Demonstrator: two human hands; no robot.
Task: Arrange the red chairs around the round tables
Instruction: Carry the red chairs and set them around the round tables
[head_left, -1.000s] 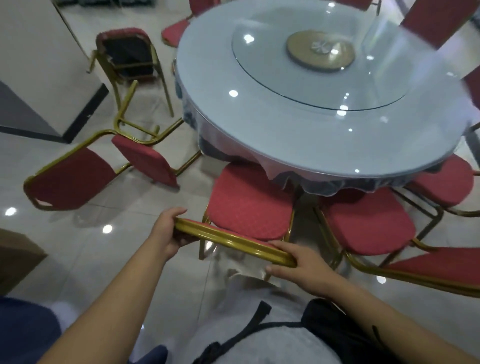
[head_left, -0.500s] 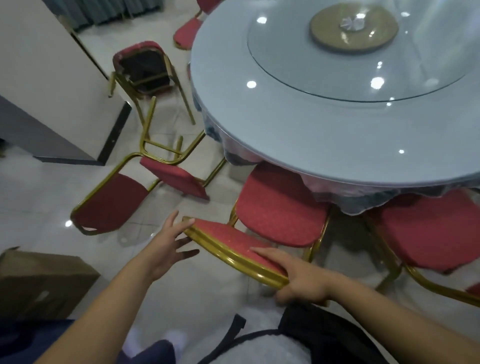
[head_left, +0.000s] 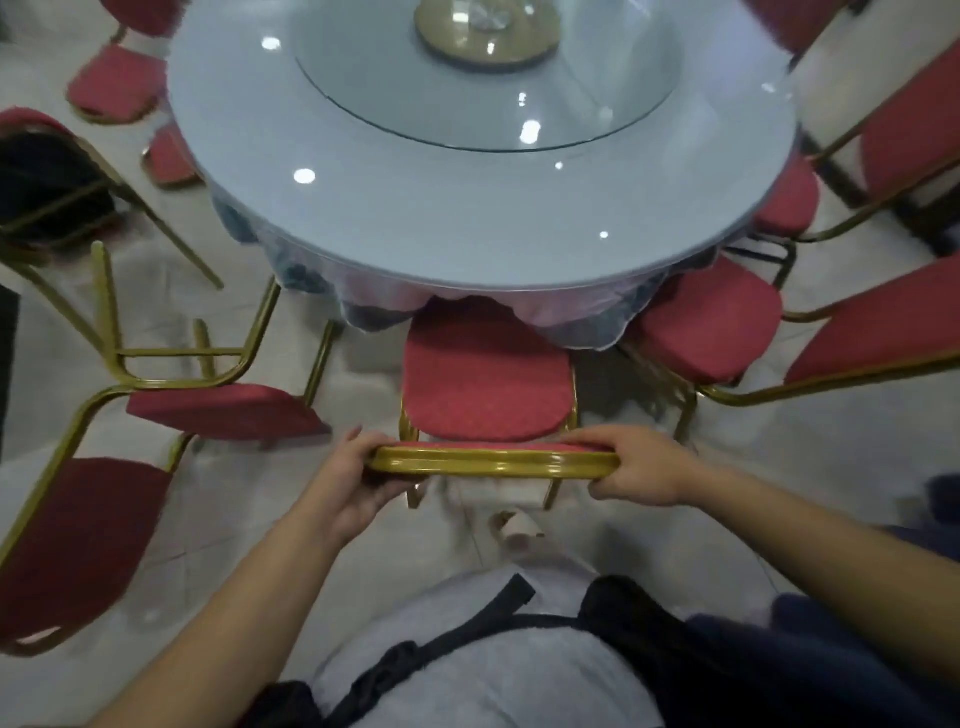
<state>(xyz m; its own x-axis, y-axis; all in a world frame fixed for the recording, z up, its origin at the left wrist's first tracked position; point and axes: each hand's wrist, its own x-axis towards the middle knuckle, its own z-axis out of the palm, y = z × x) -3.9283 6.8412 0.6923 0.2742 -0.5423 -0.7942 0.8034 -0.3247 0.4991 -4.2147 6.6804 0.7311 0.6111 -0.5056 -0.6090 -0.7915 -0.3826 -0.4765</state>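
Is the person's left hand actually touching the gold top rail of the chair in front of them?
Touching. The head view shows the left hand gripping the left end of the gold rail, fingers wrapped around it.

Red chairs round the pale round counter, one still flopped over

The centre chair (head_left: 488, 384), red padded seat on a gold metal frame, stands upright at mid-frame with its seat front tucked under the round counter (head_left: 467, 218) edge; the left hand (head_left: 353, 488) and right hand (head_left: 639, 473) each have a grip on an end of its gold top rail. The tipped chair (head_left: 223, 410) lies on its side at lower left, legs pointing up-frame. The right chair (head_left: 706, 327) sits pushed in just beside the centre one.
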